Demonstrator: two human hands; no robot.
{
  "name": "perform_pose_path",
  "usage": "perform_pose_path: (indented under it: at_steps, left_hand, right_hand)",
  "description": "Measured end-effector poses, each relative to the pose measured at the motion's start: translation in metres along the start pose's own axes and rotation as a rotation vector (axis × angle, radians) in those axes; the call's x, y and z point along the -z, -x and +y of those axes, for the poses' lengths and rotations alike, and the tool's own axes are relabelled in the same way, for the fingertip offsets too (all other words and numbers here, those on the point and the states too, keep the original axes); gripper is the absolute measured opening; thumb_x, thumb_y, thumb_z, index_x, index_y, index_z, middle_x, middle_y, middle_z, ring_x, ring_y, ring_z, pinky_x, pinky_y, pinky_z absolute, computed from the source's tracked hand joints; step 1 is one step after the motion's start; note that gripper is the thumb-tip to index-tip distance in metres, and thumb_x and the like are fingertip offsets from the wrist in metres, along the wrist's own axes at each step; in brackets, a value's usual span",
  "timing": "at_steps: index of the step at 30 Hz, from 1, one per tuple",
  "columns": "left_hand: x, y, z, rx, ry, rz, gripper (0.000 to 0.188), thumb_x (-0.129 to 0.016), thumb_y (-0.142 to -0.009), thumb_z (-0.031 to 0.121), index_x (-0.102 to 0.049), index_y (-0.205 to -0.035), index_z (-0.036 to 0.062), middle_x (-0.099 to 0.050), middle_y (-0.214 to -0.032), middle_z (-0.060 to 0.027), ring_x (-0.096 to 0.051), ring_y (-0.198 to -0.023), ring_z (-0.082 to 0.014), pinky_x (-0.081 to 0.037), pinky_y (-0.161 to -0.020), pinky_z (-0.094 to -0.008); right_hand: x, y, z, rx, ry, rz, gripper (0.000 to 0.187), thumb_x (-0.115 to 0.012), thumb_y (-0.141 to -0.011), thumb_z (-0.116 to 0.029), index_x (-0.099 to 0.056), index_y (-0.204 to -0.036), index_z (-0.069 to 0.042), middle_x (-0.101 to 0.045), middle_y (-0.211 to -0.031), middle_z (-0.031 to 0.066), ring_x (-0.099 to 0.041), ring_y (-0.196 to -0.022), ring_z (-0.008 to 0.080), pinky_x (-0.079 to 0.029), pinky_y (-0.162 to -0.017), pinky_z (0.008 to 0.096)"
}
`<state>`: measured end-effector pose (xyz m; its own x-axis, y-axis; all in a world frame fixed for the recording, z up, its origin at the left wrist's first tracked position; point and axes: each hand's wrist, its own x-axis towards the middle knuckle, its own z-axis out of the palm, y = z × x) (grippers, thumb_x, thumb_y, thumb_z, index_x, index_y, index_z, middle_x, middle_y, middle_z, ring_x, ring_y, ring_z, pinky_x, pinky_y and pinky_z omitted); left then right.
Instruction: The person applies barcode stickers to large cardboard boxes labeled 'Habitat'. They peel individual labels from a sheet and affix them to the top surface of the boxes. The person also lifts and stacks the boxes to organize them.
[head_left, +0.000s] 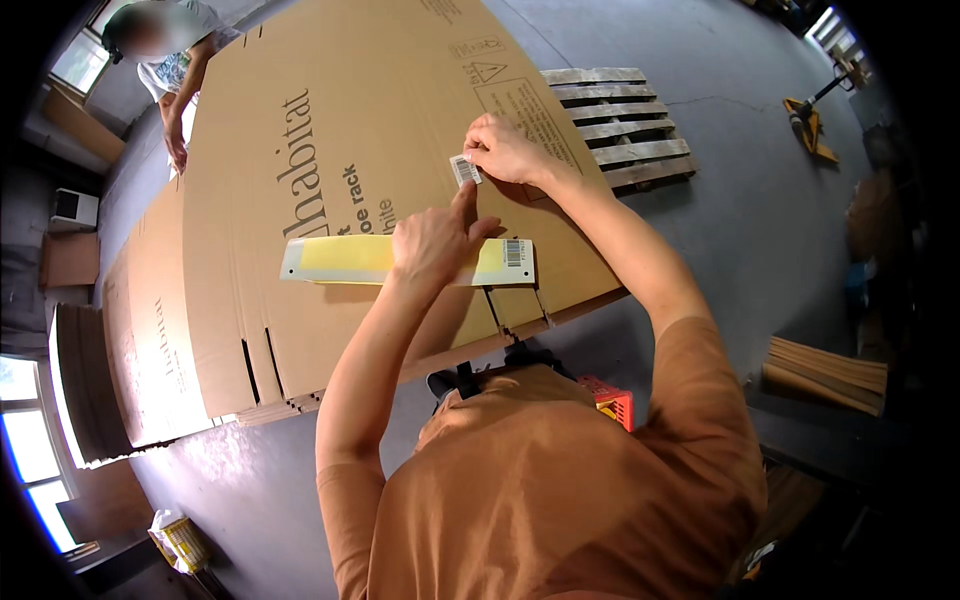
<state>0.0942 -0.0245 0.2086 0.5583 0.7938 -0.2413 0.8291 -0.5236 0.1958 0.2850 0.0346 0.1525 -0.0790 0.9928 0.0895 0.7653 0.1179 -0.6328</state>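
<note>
A large flat cardboard sheet (400,120) with dark print lies in front of me, on top of a stack. On it is a small white barcode label (466,170). My right hand (505,150) pinches the label's upper right edge between thumb and fingertips. My left hand (435,240) has its index finger stretched to the label's lower edge and its thumb out to the side. Its other fingers are curled over a long yellow and white label strip (340,260), which has one barcode label at its right end. The curled fingertips are hidden.
Another person (180,60) stands at the far left edge of the cardboard. A wooden pallet (625,125) lies on the floor to the right, with a yellow pallet jack (810,130) beyond. A red crate (612,402) sits close to me. Stacked cardboard pieces (825,375) are at the right.
</note>
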Motion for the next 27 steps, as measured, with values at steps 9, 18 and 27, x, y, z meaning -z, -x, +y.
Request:
perform_pose_path:
  at_steps: [9, 18, 27]
  left_hand:
    - [0.009, 0.003, 0.004, -0.071, -0.026, -0.002, 0.060, -0.046, -0.092, 0.057, -0.042, -0.138, 0.0196, -0.069, -0.082, -0.0132, -0.068, -0.077, -0.0338, -0.052, -0.067, -0.0450]
    - [-0.027, 0.049, -0.023, -0.064, 0.118, 0.587, 0.017, -0.049, -0.097, 0.026, -0.053, -0.099, 0.0100, -0.066, -0.073, -0.0143, -0.064, -0.060, -0.0359, -0.050, -0.052, -0.0460]
    - [-0.027, 0.072, -0.024, -0.040, 0.104, 0.653, 0.016, -0.053, -0.095, 0.025, -0.054, -0.091, 0.0094, -0.064, -0.070, -0.0097, -0.062, -0.054, -0.0326, -0.050, -0.049, -0.0410]
  right_hand:
    - [0.007, -0.001, -0.007, -0.052, 0.266, 0.312, 0.047, -0.075, -0.077, -0.036, -0.052, -0.110, -0.011, -0.055, -0.113, 0.0113, -0.047, -0.113, 0.0319, -0.035, -0.096, 0.0451]
    - [0.037, 0.125, -0.086, 0.169, -0.094, -0.392, 0.025, -0.065, -0.087, -0.019, -0.066, -0.102, 0.000, -0.065, -0.090, 0.0173, -0.064, -0.084, 0.0331, -0.050, -0.075, 0.0399]
    - [0.016, 0.167, -0.118, 0.436, 0.265, 0.105, 0.010, -0.065, -0.078, -0.008, -0.058, -0.082, -0.004, -0.063, -0.075, 0.0110, -0.064, -0.074, 0.0294, -0.049, -0.066, 0.0378]
